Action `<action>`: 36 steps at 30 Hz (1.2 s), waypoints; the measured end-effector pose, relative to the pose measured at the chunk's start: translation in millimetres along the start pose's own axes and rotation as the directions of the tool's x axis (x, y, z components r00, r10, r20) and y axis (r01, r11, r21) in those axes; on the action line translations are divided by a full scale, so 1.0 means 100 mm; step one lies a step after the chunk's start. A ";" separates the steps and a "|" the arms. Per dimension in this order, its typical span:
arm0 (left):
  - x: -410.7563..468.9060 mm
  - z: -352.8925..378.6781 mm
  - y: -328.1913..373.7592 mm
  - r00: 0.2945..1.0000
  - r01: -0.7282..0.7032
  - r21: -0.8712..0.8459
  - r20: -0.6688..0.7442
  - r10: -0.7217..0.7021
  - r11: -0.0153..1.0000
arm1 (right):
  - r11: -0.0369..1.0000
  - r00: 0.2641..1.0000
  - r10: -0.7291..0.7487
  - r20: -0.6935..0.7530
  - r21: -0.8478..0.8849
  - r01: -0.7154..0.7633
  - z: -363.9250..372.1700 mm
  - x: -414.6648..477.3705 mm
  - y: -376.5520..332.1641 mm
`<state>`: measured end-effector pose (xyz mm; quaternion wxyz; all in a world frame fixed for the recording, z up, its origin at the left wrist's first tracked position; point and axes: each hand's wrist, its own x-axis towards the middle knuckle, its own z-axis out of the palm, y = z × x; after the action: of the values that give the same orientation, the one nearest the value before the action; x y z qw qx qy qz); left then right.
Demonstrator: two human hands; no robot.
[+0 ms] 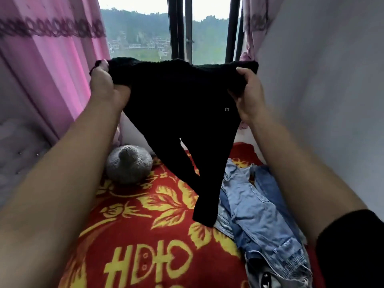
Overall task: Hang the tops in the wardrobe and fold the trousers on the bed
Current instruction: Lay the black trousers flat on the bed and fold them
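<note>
I hold a pair of black trousers (178,113) up in the air above the bed (133,225). My left hand (106,84) grips the left end of the waistband and my right hand (247,90) grips the right end. The two legs hang down, their cuffs touching the red and yellow blanket. A pair of light blue jeans (259,210) lies crumpled on the bed to the right. Below the jeans a grey garment (268,279) shows at the bottom edge.
A grey plush toy (128,165) sits on the bed near the far left. Pink curtains (52,65) hang on the left, a window (180,34) is straight ahead, and a grey wall (324,80) runs close along the right.
</note>
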<state>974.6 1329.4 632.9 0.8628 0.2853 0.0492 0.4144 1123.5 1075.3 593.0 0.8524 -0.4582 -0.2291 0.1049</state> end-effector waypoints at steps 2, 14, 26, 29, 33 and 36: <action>-0.09 0.08 0.08 0.999 -0.024 -0.003 0.042 0.024 1.000 | 0.998 0.998 -0.056 0.001 0.013 0.056 0.05 -0.12 -0.11; -1.19 -1.91 -0.92 0.872 0.183 0.247 -0.488 -0.041 0.951 | 0.883 0.872 0.377 -0.313 -0.165 -0.440 -0.72 -1.53 1.30; -3.41 -4.90 -1.83 0.244 0.846 0.095 -0.944 -0.223 0.525 | 0.256 0.111 0.783 -0.612 0.154 -0.954 -1.86 -4.21 3.45; -3.79 -5.20 -1.78 0.168 0.890 0.095 -0.978 -0.128 0.445 | 0.172 0.015 0.773 -0.634 0.187 -0.967 -2.00 -4.70 3.60; -3.98 -5.44 -1.80 0.217 0.919 0.190 -0.975 -0.040 0.346 | 0.124 -0.019 0.765 -0.644 0.176 -0.977 -2.17 -5.00 3.72; -4.11 -5.66 -1.91 0.231 0.939 0.222 -0.973 -0.004 0.263 | 0.104 -0.037 0.743 -0.668 0.171 -0.980 -2.27 -5.16 3.87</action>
<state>656.3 1185.0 -2.0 0.5353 0.3659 0.7597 0.0496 795.4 923.8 12.6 0.4930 -0.6440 0.3979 0.4288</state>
